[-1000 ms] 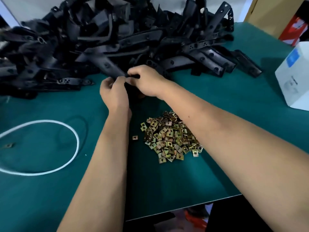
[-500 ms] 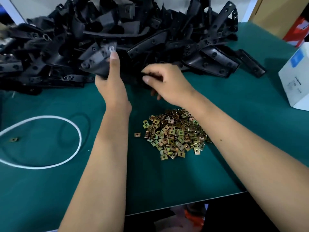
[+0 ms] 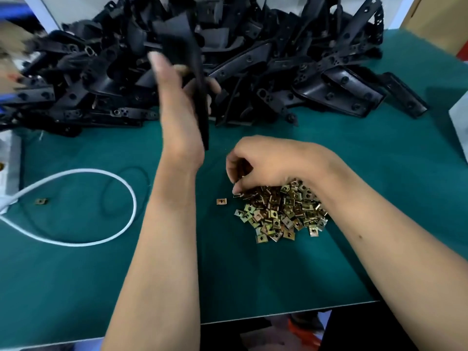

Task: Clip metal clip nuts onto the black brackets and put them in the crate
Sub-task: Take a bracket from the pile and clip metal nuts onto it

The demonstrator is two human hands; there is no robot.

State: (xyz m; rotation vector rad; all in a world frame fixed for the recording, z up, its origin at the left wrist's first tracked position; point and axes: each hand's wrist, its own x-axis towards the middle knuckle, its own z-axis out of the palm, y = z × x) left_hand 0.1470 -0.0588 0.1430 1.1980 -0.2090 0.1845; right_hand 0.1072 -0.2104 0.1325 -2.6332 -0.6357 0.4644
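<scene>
Dozens of brass-toned clip nuts (image 3: 281, 211) are lying heaped on the green worktop (image 3: 379, 173), where the right hand (image 3: 268, 163) is curling its fingertips into the pile; whether its grip has one cannot be told. The left hand (image 3: 177, 105) is gripping a black bracket (image 3: 196, 79) upright, seemingly rigid and light, best held mid-length.
</scene>
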